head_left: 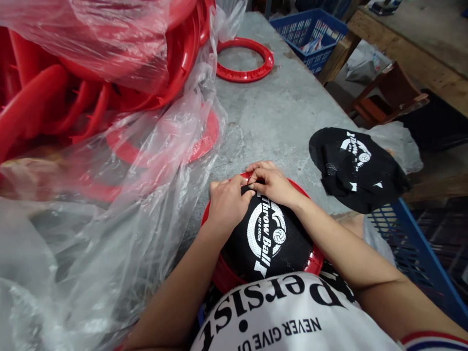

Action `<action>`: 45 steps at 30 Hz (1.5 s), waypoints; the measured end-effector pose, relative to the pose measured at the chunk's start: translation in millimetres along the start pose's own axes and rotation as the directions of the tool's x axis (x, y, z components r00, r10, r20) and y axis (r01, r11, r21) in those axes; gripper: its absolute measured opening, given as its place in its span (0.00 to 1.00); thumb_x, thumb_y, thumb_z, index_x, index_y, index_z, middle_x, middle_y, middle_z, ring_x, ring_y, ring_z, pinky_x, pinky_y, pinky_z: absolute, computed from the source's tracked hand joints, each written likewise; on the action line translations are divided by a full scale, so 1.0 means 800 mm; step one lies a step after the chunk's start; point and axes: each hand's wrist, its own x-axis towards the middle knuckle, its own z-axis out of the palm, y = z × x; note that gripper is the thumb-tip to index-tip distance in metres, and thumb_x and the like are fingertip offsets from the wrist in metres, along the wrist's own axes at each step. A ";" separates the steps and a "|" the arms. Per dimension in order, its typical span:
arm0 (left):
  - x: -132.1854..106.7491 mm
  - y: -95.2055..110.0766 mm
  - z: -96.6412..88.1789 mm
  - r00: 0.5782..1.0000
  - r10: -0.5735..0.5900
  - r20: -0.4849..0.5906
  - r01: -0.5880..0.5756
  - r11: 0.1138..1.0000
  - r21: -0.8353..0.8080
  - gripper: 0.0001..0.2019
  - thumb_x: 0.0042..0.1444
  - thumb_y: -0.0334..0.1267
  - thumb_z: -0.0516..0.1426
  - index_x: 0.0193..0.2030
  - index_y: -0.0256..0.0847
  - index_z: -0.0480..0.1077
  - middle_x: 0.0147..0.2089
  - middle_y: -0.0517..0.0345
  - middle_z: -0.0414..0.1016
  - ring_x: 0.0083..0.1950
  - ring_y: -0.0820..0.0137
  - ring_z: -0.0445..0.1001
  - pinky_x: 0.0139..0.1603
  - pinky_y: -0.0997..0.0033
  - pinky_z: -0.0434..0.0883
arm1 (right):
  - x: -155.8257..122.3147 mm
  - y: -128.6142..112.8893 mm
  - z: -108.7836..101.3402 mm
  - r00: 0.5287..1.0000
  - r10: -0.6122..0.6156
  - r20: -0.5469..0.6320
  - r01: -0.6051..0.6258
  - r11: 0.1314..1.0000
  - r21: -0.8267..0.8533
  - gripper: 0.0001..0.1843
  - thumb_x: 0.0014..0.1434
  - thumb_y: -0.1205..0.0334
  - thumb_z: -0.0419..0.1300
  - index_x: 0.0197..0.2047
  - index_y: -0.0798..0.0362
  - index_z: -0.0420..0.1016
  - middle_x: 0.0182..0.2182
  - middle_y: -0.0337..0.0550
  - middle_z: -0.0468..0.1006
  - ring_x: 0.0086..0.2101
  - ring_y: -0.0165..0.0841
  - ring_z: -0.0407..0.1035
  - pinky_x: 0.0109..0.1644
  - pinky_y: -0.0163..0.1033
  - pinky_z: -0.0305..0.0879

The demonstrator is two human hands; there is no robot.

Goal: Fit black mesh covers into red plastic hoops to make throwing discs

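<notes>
A red plastic ring (315, 261) rests at the near edge of the table, against my shirt. Black printed fabric (234, 248) with white "Throw Ball" lettering lies across it. At the ring's far rim, my left hand (228, 202) has its fingers closed over the rim and the fabric's edge. Beside it, touching, my right hand (272, 183) pinches the same edge of the fabric between thumb and fingers. The fingers cover that stretch of the rim, so how the cloth is fixed there is hidden.
Red rings (183, 53) are heaped in clear plastic wrapping (146, 234) on the left. A loose red ring (268, 61) lies farther back on the grey table (263, 107). Black printed fabric pieces (329, 170) overhang the right edge above a blue crate (427, 253). Another blue crate (310, 29) stands behind.
</notes>
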 end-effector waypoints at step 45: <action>0.019 -0.024 0.014 0.987 -0.033 -0.158 0.039 0.999 0.034 0.07 0.60 0.33 0.53 0.31 0.43 0.69 0.36 0.55 0.75 0.43 0.63 0.72 0.49 0.63 0.68 | 0.029 0.004 0.004 0.991 0.137 -0.001 -0.136 0.988 0.068 0.11 0.52 0.68 0.65 0.21 0.52 0.72 0.39 0.42 0.81 0.44 0.36 0.72 0.60 0.49 0.59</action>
